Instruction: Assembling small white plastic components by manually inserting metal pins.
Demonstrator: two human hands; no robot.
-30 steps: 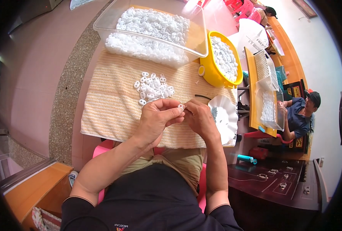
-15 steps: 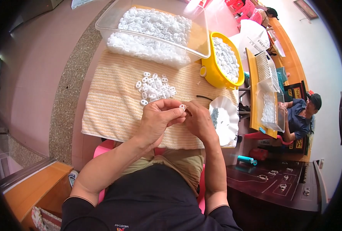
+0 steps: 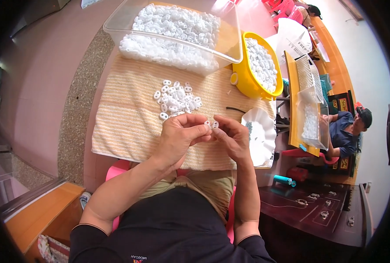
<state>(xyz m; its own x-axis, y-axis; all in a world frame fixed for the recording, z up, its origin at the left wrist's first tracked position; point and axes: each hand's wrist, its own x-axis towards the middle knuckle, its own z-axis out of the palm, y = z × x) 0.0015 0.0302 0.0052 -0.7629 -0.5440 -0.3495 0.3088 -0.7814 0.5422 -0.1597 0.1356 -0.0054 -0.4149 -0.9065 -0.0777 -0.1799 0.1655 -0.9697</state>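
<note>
Between the thumb and fingers of my left hand (image 3: 180,133) is pinched a small white plastic piece with holes (image 3: 215,125). My right hand (image 3: 232,138) closes its thumb and fingertips on the same piece from the other side. Just beyond my hands, a loose pile of white two-holed plastic pieces (image 3: 177,98) lies on the striped towel (image 3: 124,114). To the right of my right hand sits a white fluted dish (image 3: 265,136) with small dark bits in it.
A clear bin (image 3: 177,47) full of white pieces stands at the back. Beside it is a yellow tub (image 3: 243,79) of similar pieces. A thin black strip (image 3: 235,109) lies near the dish. At right, a person (image 3: 345,131) works by another clear box (image 3: 311,125).
My right hand has turned and opened out slightly, with its thumb now at the white piece. The piece shows more plainly between both hands. The view has shifted slightly.
</note>
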